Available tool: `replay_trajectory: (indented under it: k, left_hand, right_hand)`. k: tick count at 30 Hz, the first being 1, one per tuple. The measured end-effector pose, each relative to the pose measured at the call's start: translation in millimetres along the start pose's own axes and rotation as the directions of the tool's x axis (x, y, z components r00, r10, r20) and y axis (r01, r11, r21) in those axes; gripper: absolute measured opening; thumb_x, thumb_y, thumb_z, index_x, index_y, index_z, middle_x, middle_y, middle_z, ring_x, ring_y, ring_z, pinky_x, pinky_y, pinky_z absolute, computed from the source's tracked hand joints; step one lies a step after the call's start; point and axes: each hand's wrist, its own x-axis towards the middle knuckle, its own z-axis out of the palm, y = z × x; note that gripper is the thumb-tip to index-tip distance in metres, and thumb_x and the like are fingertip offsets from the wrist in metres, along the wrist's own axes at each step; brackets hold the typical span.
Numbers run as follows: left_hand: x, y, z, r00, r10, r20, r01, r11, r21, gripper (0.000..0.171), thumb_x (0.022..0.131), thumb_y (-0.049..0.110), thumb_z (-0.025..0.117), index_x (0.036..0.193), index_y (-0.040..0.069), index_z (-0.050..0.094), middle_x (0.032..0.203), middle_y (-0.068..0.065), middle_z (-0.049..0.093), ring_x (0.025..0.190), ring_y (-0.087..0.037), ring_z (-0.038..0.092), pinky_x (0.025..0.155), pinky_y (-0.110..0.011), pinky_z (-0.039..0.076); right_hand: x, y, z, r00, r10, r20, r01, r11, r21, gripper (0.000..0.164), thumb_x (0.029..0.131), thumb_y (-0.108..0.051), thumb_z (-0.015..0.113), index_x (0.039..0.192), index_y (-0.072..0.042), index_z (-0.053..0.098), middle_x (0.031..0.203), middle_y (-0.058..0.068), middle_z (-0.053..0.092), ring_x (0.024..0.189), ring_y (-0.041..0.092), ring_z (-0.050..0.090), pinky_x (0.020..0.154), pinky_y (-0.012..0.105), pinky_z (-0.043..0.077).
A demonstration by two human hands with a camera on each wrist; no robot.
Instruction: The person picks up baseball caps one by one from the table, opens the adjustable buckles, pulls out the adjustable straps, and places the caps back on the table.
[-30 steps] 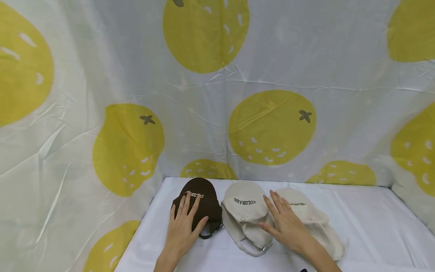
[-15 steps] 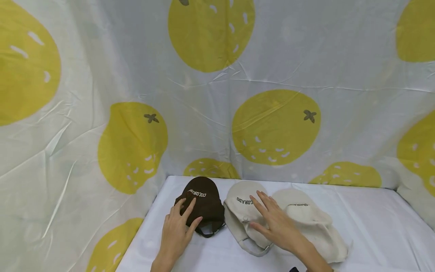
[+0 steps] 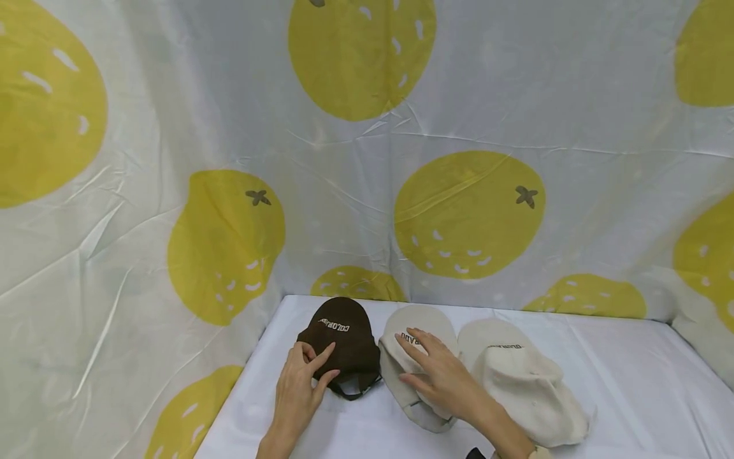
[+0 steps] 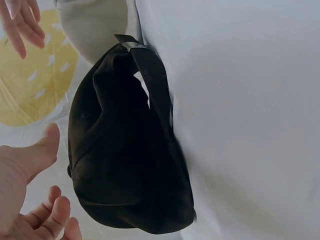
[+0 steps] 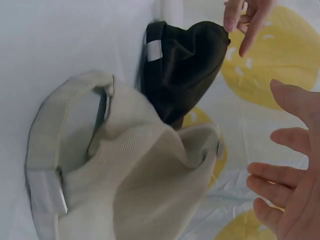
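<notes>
Left hand (image 3: 291, 390), loose-fingered, by dark cap (image 3: 346, 333); right hand (image 3: 450, 384), spread-fingered, over middle cap (image 3: 425, 319). Apparently positioning; next likely needs pinching.

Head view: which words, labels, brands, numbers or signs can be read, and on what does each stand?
"COLOR": dark cap, upside down; remaining letters squashed.
"RADO": middle beige cap, upside down; right hand hides the rest.
Apparently "OLOR": right beige cap, upside down; remainder too small to read.
</notes>
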Motion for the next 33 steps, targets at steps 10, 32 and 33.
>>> replay_trajectory:
  k: [10, 32, 33]
  left_hand:
    - [-0.7, 3.0, 2.2, 0.996, -0.080, 0.031, 0.082, 0.994, -0.078, 0.050, 0.058, 0.011, 0.096, 0.106, 0.017, 0.084, 0.084, 0.003, 0.037, 0.072, -0.001, 0.029, 0.055, -0.012, 0.028]
    - [4.3, -5.9, 10.1, 0.999, -0.047, -0.011, 0.046, 0.996, -0.072, 0.046, 0.056, 0.009, 0.095, 0.100, 0.015, 0.085, 0.079, 0.005, 0.038, 0.068, 0.003, 0.026, 0.052, -0.010, 0.027]
    - [4.6, -6.2, 10.6, 0.999, -0.042, -0.010, 0.042, 0.997, -0.072, 0.045, 0.056, 0.009, 0.095, 0.100, 0.015, 0.085, 0.078, 0.005, 0.037, 0.068, 0.003, 0.026, 0.051, -0.010, 0.027]
  right_hand:
    - [9, -7, 18, 0.995, -0.098, -0.034, 0.098, 0.995, -0.013, 0.059, 0.092, -0.033, 0.077, 0.147, -0.018, 0.060, 0.133, 0.006, 0.064, 0.121, 0.026, 0.063, 0.099, 0.044, 0.054]
    - [29, -36, 51, 0.990, 0.043, 0.135, -0.075, 0.967, 0.242, 0.044, 0.099, -0.022, 0.070, 0.141, -0.012, 0.065, 0.109, 0.000, 0.069, 0.094, 0.007, 0.054, 0.077, 0.022, 0.048]
    - [29, -36, 52, 0.991, 0.044, 0.128, -0.074, 0.968, 0.240, 0.044, 0.098, -0.021, 0.071, 0.141, -0.012, 0.065, 0.107, 0.000, 0.068, 0.094, 0.007, 0.054, 0.077, 0.022, 0.048]
